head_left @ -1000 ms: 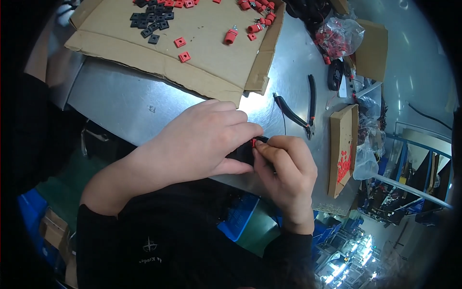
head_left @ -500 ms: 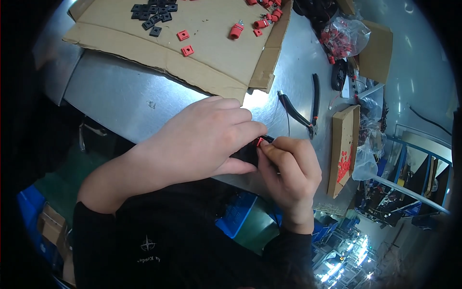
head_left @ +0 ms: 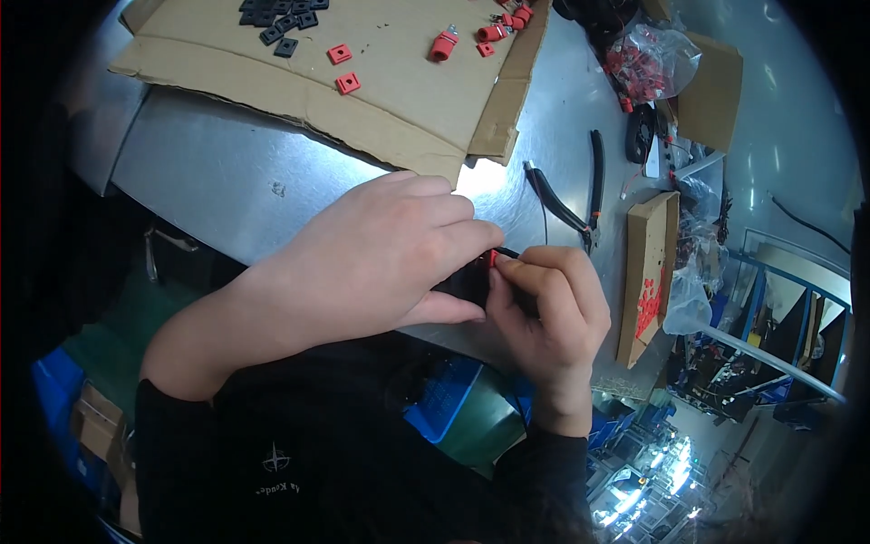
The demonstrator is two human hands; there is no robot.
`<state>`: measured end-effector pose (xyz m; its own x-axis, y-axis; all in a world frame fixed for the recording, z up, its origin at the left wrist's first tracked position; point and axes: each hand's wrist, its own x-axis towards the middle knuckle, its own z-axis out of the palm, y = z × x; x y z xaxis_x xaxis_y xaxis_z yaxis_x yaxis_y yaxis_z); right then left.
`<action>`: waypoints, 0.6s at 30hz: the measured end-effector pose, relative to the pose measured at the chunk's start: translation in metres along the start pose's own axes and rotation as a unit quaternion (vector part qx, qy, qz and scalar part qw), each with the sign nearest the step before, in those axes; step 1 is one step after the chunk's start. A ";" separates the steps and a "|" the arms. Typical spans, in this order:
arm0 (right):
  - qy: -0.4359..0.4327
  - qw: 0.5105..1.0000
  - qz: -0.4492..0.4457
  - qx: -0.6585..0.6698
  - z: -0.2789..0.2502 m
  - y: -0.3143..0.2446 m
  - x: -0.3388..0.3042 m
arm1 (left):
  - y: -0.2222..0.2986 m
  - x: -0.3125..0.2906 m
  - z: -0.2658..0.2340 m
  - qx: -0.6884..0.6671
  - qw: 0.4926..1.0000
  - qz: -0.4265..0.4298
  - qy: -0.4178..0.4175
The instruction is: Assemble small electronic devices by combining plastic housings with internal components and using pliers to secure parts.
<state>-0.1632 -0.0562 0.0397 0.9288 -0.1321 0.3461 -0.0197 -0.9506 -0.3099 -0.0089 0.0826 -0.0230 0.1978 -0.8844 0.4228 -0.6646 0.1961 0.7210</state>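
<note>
My left hand (head_left: 381, 254) is closed round a black part (head_left: 466, 282), its thumb below and its fingers above. Most of that part is hidden by the hand, so I cannot make out its kind. Against its right side, the fingertips of my right hand (head_left: 560, 304) pinch a small red piece (head_left: 493, 258). Whether the red piece is seated in the black part or only touching it, I cannot tell. A dark cord or edge shows just above the right fingers.
Beyond my hands, a cardboard tray (head_left: 217, 74) holds black and red square pieces and red terminals (head_left: 444, 45). Black-handled pliers (head_left: 595, 177) lie right of it. Farther right are a small carton (head_left: 672, 213) of red bits and a clear bag (head_left: 666, 63) of red parts.
The right fingertips have shifted slightly upward and turned the small red piece against the black part. The left hand keeps nearly the same grip. The whole view has shifted a little.
</note>
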 end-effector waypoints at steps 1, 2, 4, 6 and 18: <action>-0.001 1.000 0.010 -0.003 -0.001 0.000 -0.001 | 0.000 0.000 -0.001 -0.001 1.000 -0.003 -0.008; -0.001 1.000 0.010 -0.003 -0.001 0.001 -0.002 | 0.001 0.001 -0.002 -0.003 1.000 -0.006 -0.015; 0.002 1.000 -0.015 -0.015 -0.001 0.002 -0.003 | 0.001 0.001 0.000 -0.007 1.000 -0.002 -0.008; 0.001 1.000 -0.010 -0.009 0.000 0.001 -0.003 | 0.001 0.001 0.001 -0.012 1.000 0.001 -0.002; 0.009 1.000 0.021 0.021 -0.002 0.001 -0.004 | 0.000 0.001 0.001 -0.008 1.000 0.003 -0.001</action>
<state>-0.1682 -0.0571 0.0400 0.9204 -0.1774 0.3485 -0.0431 -0.9317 -0.3606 -0.0094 0.0815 -0.0233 0.1920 -0.8845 0.4252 -0.6540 0.2077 0.7274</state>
